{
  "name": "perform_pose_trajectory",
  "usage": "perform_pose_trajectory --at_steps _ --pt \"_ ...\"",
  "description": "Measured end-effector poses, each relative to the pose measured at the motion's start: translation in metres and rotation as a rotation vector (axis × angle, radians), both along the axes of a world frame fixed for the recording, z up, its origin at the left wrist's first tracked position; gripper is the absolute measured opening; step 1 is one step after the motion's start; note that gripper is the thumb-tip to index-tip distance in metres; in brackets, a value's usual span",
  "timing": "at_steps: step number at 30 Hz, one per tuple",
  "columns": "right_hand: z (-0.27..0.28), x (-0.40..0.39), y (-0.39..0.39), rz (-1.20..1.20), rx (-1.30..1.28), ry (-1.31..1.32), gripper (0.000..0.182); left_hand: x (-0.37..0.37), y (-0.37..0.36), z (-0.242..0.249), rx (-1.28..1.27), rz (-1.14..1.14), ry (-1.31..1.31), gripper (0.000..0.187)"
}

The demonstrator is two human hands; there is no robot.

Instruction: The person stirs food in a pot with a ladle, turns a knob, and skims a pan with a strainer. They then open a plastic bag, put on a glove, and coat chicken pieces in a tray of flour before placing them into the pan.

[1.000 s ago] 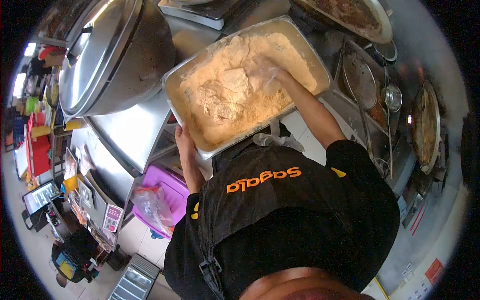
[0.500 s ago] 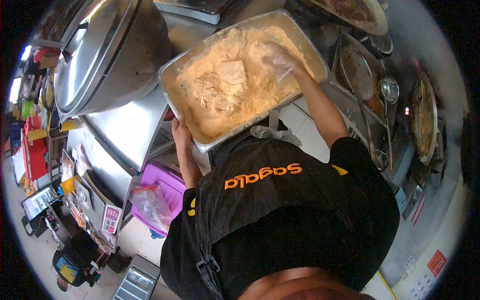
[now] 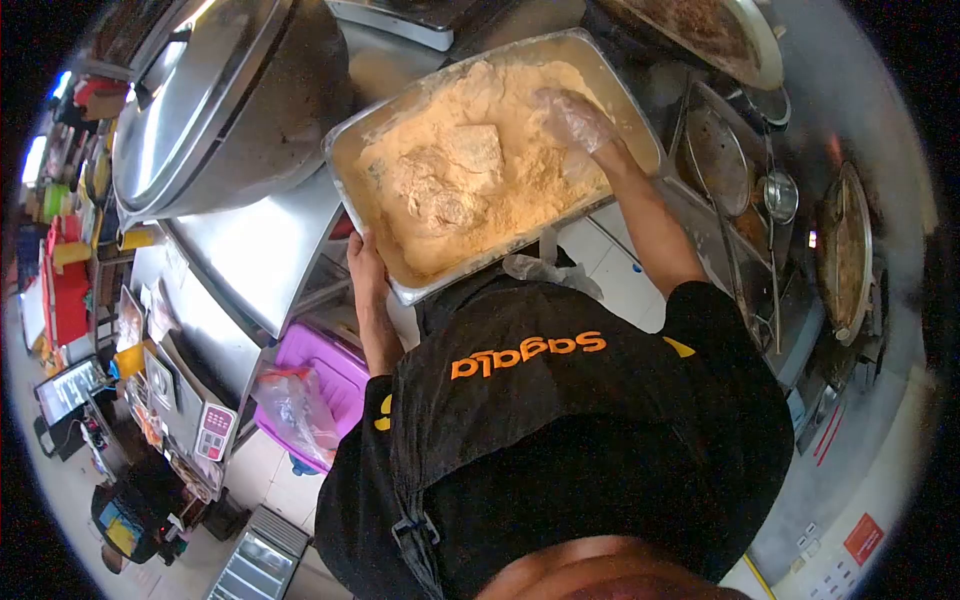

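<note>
A deep metal tray (image 3: 341,150) holds orange-tinted flour (image 3: 400,257). Coated pieces (image 3: 435,195) lie left of the tray's middle, with a squarish coated piece (image 3: 477,153) beside them. My left hand (image 3: 367,268) grips the tray's near left corner, fingers partly hidden by the rim. My right hand (image 3: 577,122), in a clear plastic glove, is in the flour at the right part of the tray, its fingers curled and pointing left. Whatever lies under its fingers cannot be made out.
A large lidded metal pot (image 3: 230,110) stands at the upper left. Pans (image 3: 845,250) and a ladle (image 3: 780,197) are on the right. A purple crate (image 3: 340,385) with plastic bags sits low left. A person (image 3: 135,510) is at the far lower left.
My right hand has shifted slightly right and down and shows less blur. The whole view has shifted a little. My left hand keeps its hold on the tray corner.
</note>
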State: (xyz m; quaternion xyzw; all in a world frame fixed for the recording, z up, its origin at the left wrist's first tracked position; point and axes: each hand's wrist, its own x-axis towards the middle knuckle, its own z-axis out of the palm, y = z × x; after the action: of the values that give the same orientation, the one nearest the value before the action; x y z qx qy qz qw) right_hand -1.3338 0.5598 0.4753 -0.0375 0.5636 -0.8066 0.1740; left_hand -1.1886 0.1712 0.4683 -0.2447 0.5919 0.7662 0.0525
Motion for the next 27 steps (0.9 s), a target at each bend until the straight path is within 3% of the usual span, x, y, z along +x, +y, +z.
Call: perform_pose_trajectory --at_steps 3,5,7,8,10,14,16,18,20,22,24,26,27 --pt "0.058 0.002 -0.041 0.441 1.398 0.719 0.036 -0.001 0.000 0.003 -0.030 -0.012 -0.018 0.022" --pt "0.053 -0.006 -0.062 0.503 1.179 0.318 0.036 -0.001 0.004 0.013 -0.050 -0.016 -0.011 0.021" --pt "0.021 -0.019 -0.061 0.502 0.736 0.004 0.037 0.000 0.009 0.022 -0.054 -0.008 0.029 0.021" --pt "-0.023 -0.028 -0.054 0.469 0.411 -0.114 0.038 0.000 0.008 0.020 -0.037 -0.003 0.017 0.021" --pt "-0.039 -0.034 -0.059 0.477 0.278 -0.108 0.040 0.000 0.005 0.012 -0.004 0.009 -0.003 0.020" --pt "-0.009 -0.033 -0.098 0.638 1.002 0.399 0.044 0.000 0.001 -0.002 0.035 0.021 0.010 0.020" --pt "0.018 -0.017 -0.103 0.642 1.076 0.441 0.043 0.000 0.002 -0.005 0.057 0.035 0.008 0.020" --pt "0.030 -0.009 -0.095 0.587 0.883 0.262 0.042 -0.001 0.003 0.000 0.052 0.035 0.007 0.020" --pt "0.008 -0.005 -0.073 0.370 0.894 0.401 0.040 0.000 0.003 0.001 0.045 0.026 0.005 0.022" --pt "0.023 -0.002 -0.058 0.203 0.867 0.394 0.038 0.000 0.001 -0.001 0.036 0.013 0.009 0.027" --pt "0.052 0.004 -0.040 0.079 0.809 0.231 0.037 0.001 -0.002 0.003 -0.055 -0.020 -0.072 0.028" --pt "0.039 -0.006 -0.022 0.074 1.026 0.396 0.036 -0.002 -0.002 0.007 -0.096 -0.038 -0.079 0.027" --pt "0.031 -0.008 -0.010 0.061 0.938 0.349 0.035 -0.001 -0.001 0.008 -0.092 -0.040 -0.054 0.026"
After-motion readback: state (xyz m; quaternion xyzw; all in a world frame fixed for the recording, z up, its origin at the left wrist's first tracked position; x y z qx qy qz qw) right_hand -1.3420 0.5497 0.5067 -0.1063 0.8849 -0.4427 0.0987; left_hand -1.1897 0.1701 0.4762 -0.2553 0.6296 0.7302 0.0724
